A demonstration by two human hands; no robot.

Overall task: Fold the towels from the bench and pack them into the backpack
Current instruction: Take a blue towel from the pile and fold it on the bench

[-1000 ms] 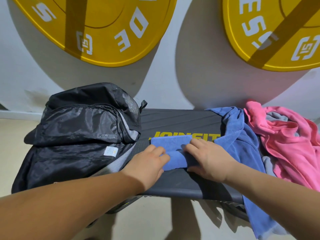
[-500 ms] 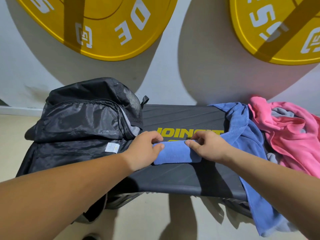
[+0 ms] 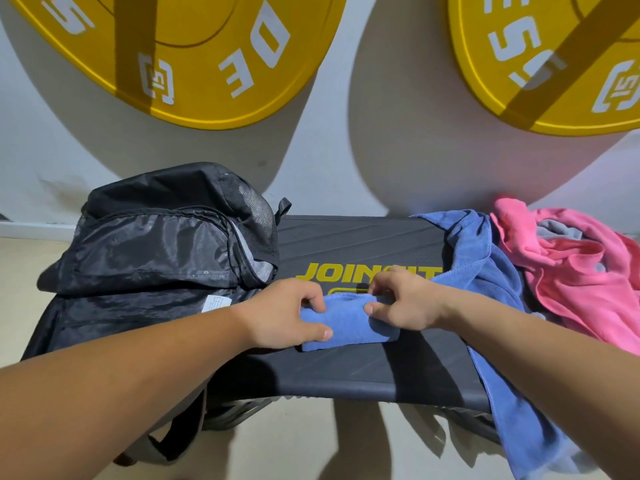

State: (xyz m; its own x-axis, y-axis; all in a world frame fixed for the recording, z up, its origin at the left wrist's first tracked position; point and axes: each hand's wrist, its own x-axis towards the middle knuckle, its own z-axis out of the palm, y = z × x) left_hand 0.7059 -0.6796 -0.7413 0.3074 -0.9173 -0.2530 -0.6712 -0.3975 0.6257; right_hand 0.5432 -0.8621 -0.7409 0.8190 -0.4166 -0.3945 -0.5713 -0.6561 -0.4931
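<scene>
A dark grey padded counter [image 3: 346,372] with yellow lettering stands against a pale wall [image 3: 381,150], over a beige floor [image 3: 311,445]. Two large yellow weight plates hang on the wall, one upper left [image 3: 207,64] and one upper right [image 3: 554,81], each casting a broad shadow. A black backpack [image 3: 156,244] lies on the counter's left end, its zip partly open. At the right end a loose blue towel [image 3: 485,271] trails over the front edge, just beside a crumpled pink towel [image 3: 571,271] with a bit of grey cloth [image 3: 557,230] in it. In the middle, near the front edge, lies the folded blue towel [image 3: 346,323], a small thick bundle. The left hand [image 3: 284,313] grips its left end and the right hand [image 3: 405,303] its right end; on each, the fingers [image 3: 315,303] curl over the top and the thumb presses the near side, pinching the cloth. Half a second ago the right hand's fingers lay flat on top of a flatter towel; now both hands clasp the ends and the bundle looks bunched up and thicker.
</scene>
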